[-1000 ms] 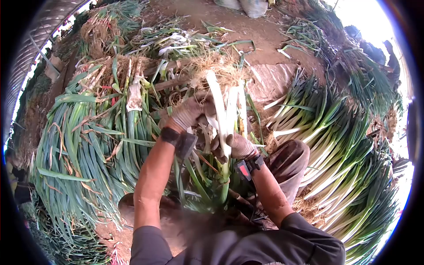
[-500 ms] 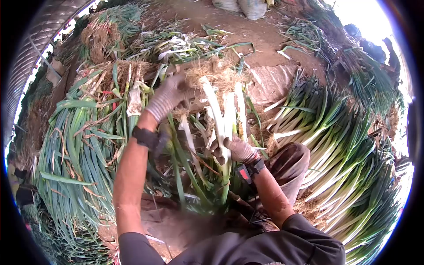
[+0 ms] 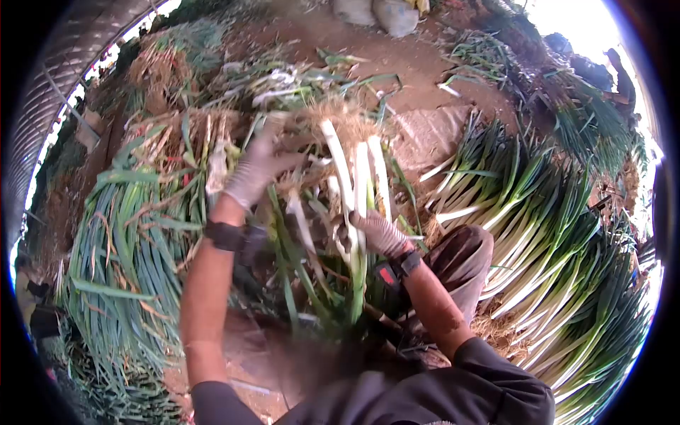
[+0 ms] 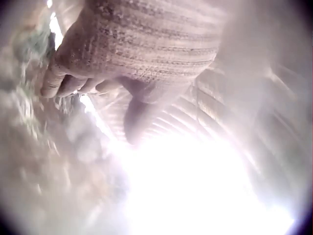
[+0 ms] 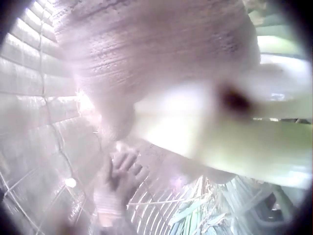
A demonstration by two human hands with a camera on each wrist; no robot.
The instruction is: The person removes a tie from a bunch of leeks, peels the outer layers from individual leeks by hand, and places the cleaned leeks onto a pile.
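Note:
In the head view, my gloved right hand (image 3: 380, 234) grips a few long green onions (image 3: 363, 177), their shaggy roots (image 3: 338, 117) pointing away from me and their leaves running down toward my lap. One pale stalk (image 5: 274, 142) crosses the right wrist view, with the fingers bent round it. My gloved left hand (image 3: 256, 170) is raised to the left of the roots, blurred, fingers extended and thumb apart, holding nothing. Those spread fingers also show in the right wrist view. Below the left hand, another green onion (image 3: 301, 219) leans with its root end up.
Untrimmed green onions (image 3: 134, 248) lie in a thick pile on the left. On the right, a long row of cleaned green onions (image 3: 524, 262) fans out beside my knee (image 3: 460, 269). Stripped leaves (image 3: 283, 81) litter the ground ahead, near a brown sheet (image 3: 428, 138) and pale sacks (image 3: 393, 14).
My left hand has come off the held stalks and swung left, its fingers now spread. My right hand keeps its grip in nearly the same spot.

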